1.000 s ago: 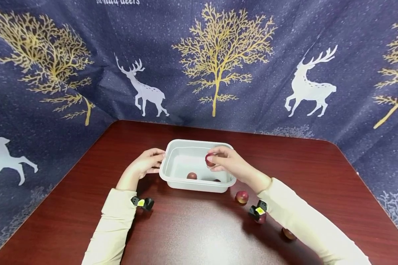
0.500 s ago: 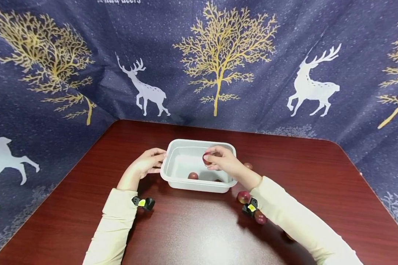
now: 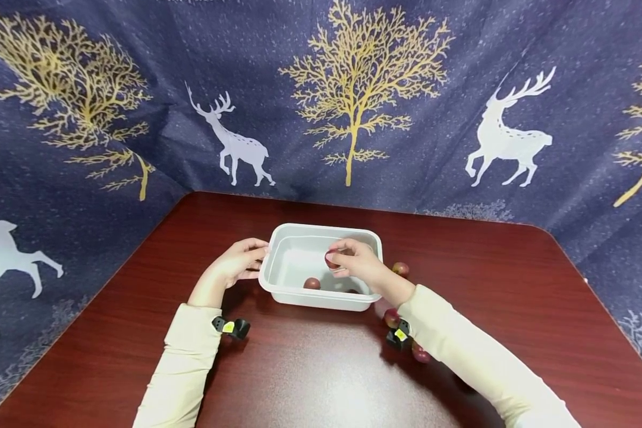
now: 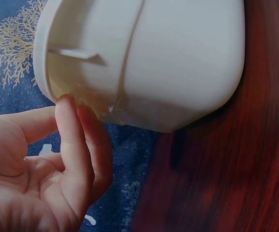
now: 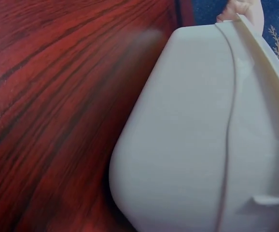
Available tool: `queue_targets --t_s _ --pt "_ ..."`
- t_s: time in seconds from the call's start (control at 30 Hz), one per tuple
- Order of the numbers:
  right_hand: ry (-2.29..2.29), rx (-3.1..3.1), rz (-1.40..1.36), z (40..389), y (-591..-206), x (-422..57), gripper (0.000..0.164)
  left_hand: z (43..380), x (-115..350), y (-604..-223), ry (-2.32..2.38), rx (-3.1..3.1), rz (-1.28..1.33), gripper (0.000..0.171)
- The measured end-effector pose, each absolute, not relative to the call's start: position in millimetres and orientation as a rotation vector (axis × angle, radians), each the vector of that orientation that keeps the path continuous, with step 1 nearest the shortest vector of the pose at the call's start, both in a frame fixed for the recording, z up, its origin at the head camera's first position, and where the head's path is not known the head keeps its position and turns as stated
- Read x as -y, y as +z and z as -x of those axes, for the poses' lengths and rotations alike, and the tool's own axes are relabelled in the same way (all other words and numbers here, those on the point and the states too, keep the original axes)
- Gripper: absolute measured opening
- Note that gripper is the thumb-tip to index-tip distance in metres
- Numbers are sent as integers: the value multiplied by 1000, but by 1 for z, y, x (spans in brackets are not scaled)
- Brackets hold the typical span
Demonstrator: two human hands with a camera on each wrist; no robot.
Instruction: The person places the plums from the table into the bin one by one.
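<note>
A white plastic tub (image 3: pixel 321 300) stands on the dark red table. My right hand (image 3: pixel 355 261) reaches over its right side and pinches a red plum (image 3: pixel 331 258) between thumb and fingers, above the tub's inside. One reddish-brown plum (image 3: pixel 312 283) lies inside near the front wall, and another dark plum (image 3: pixel 352 291) is partly hidden by that wall. The left hand (image 3: pixel 243 260) is at the tub's left end; in the left wrist view its loosely bent fingers (image 4: pixel 74 140) touch the wall just under the rim. The right wrist view shows only the tub's outside wall (image 5: pixel 178 121) and the far hand.
Right of the tub lies a red-yellow plum (image 3: pixel 400 269). More plums, such as the red one (image 3: pixel 421 353), lie beside and partly behind the right sleeve (image 3: pixel 460 345). A blue cloth (image 3: pixel 299 95) with deer and trees hangs behind the table.
My right hand has moved slightly left over the tub with the plum. The plum right of the tub has come into sight. The left hand stays at the tub's end.
</note>
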State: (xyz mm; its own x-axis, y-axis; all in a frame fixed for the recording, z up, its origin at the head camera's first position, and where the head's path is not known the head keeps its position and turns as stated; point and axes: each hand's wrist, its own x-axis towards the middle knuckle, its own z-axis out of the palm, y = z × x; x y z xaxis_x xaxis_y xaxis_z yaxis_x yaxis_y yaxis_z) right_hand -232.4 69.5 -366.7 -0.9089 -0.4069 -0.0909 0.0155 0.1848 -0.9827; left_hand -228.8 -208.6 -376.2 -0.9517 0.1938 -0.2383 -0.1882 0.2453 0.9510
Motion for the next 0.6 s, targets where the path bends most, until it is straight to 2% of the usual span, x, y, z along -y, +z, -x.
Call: queue_targets --t_s 0.6 --pt "-1570 -2320 229 236 -373 -64 28 231 208 -376 1770 -2179 -2 40"
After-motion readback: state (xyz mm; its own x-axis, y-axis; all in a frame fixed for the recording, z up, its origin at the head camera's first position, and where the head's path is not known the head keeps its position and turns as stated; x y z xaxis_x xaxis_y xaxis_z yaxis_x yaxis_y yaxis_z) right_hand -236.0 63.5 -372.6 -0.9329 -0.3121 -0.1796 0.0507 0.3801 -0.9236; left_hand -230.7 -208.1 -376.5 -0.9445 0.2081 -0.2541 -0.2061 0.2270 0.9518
